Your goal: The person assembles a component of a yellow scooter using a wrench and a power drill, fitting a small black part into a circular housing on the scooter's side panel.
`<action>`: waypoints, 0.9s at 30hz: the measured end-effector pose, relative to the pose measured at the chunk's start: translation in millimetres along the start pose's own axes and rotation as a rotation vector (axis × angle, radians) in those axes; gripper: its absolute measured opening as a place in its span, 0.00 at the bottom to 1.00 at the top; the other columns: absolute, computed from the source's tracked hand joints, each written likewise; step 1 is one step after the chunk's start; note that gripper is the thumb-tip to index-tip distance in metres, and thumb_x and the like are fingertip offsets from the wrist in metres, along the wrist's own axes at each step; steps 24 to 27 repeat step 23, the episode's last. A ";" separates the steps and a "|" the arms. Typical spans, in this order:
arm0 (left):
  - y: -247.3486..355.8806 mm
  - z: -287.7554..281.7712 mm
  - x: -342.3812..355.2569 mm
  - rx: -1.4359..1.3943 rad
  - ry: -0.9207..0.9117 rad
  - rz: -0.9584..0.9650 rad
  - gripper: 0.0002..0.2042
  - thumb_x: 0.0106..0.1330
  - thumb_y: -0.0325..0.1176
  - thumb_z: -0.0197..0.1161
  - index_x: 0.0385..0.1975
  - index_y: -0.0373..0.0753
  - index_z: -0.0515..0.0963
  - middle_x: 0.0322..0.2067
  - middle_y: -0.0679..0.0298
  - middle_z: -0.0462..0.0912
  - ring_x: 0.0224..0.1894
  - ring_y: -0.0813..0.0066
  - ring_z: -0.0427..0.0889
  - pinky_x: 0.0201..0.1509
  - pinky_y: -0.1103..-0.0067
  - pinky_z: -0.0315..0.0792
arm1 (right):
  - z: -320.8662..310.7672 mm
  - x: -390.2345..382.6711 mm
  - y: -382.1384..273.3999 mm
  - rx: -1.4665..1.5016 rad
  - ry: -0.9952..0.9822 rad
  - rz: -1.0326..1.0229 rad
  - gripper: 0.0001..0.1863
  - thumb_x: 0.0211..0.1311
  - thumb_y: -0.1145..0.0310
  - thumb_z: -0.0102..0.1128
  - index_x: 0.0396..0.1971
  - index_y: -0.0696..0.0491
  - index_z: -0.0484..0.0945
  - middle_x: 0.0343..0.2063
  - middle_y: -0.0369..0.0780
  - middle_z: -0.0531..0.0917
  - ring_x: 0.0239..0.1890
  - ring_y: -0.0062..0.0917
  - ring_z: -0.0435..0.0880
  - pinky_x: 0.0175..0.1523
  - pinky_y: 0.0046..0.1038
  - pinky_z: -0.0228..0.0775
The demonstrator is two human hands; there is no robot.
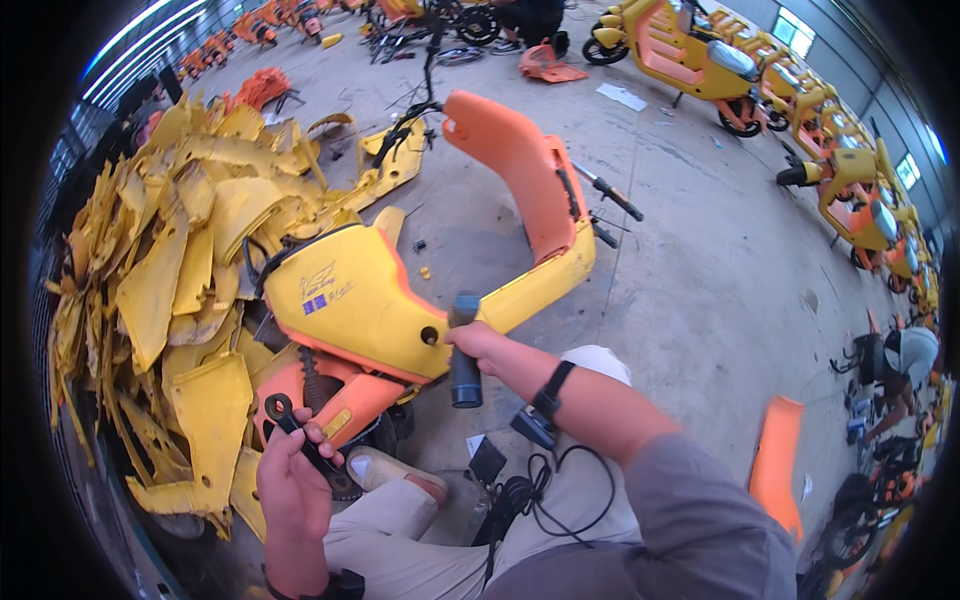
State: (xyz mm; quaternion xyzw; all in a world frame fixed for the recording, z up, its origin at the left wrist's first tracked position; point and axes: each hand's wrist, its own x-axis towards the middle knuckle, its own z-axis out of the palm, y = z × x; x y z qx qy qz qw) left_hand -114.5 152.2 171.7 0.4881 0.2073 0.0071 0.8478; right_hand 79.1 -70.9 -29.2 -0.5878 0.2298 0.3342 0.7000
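My right hand [480, 345] is closed round a dark grey, cylinder-shaped tool [465, 378], held upright beside a round hole in a yellow scooter body panel [350, 285]. Its working end is not clear to me, nor whether it touches the panel. In my left hand [296, 475], fingers wrapped, is a black bar with a ring end [279, 407]. The ring sticks up in front of an orange lower cover [350, 405] of the scooter. A black coil spring [309, 375] shows beside that cover. The scooter's orange front shield [525, 185] curves up beyond the panel.
A tall heap of yellow panels [190, 260] rises at the left. An orange panel [777, 465] lies on the floor at the right. Rows of yellow scooters [690, 55] stand far right. Another person [908, 360] bends over at the right edge. Black cable [530, 495] lies across my lap.
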 end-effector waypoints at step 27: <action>20.4 59.2 75.1 -0.149 -0.176 0.112 0.13 0.73 0.33 0.47 0.53 0.36 0.67 0.41 0.65 0.74 0.39 0.78 0.75 0.46 0.79 0.74 | -16.1 17.7 -27.9 0.048 0.011 0.031 0.20 0.57 0.73 0.58 0.48 0.64 0.69 0.34 0.48 0.79 0.26 0.34 0.83 0.30 0.37 0.80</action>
